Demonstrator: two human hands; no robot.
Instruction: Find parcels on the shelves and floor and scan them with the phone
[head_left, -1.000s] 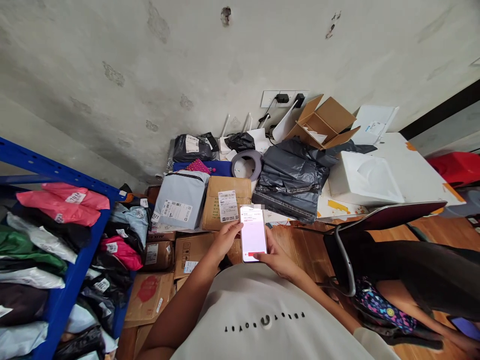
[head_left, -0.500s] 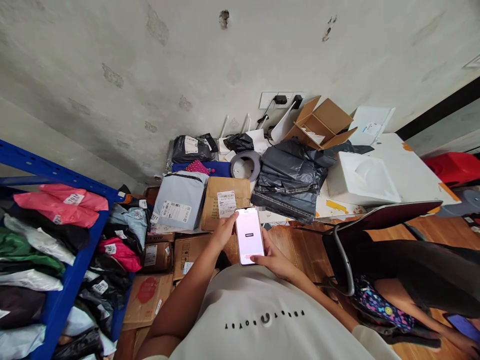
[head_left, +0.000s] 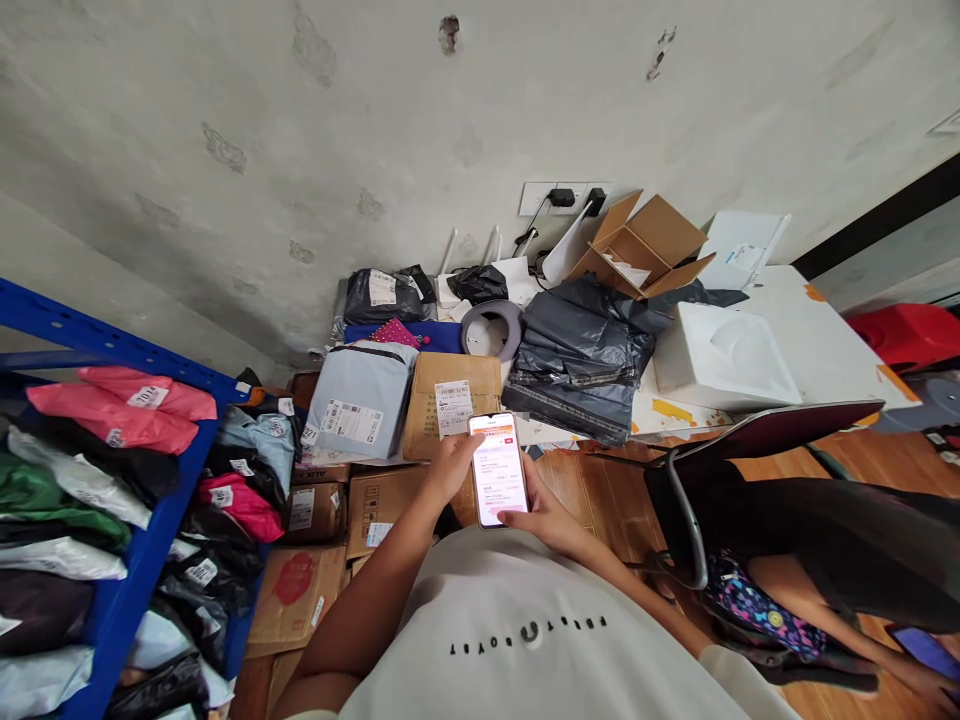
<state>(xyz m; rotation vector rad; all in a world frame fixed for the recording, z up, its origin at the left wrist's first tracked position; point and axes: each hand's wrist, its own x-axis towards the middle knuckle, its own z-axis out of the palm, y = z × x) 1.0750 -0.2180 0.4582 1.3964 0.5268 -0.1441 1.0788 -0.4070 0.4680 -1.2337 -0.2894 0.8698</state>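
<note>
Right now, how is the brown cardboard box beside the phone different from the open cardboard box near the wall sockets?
The brown cardboard box is closed and lies flat; the open cardboard box has its flaps spread and sits tilted. The closed one shows a white shipping label on top; the open one shows its inside. Both are plain brown cardboard.

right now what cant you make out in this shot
- Phone screen text: too small, head view.
- Left hand fingers behind the phone: hidden by the phone.
- Label on the cardboard box: print too small, its lower edge covered by the phone.
- Blue shelf: cut off by the left edge.
- Seated person at right: cut off by the frame edge.
</note>
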